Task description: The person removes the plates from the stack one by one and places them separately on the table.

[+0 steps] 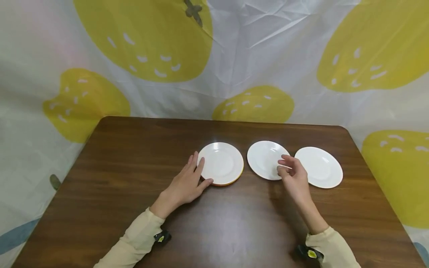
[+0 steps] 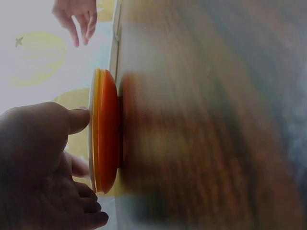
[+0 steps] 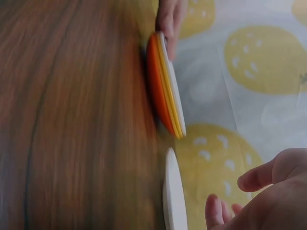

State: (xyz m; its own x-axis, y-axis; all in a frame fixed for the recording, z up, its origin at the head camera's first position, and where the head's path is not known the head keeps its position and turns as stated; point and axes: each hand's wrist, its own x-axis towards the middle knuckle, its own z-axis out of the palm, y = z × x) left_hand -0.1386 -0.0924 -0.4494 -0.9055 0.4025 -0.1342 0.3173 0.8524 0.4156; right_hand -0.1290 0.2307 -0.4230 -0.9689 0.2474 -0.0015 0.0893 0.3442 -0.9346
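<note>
Wood table (image 1: 218, 227), fruit-print cloth (image 1: 234, 59) behind: 1 stack and 2 white plates in a row, 2 hands reaching in.
Stack (image 1: 221, 163) lies left of the middle plate (image 1: 263, 158), and the right plate (image 1: 320, 167) sits just beyond that; all lie flat, probably so each rim is easy to reach. White tops yellow and orange in the stack, nested likely because their round shapes match. Left hand (image 1: 187, 184) touches the stack's left rim, fingers spread, thumb at the near edge; this grip clasps nothing and seems only to steady it. Right hand (image 1: 295, 178) hovers above the middle plate's right side, fingers loosely bent, its grip free of any plate. Left forearm slants in from near left, right forearm from near right.
</note>
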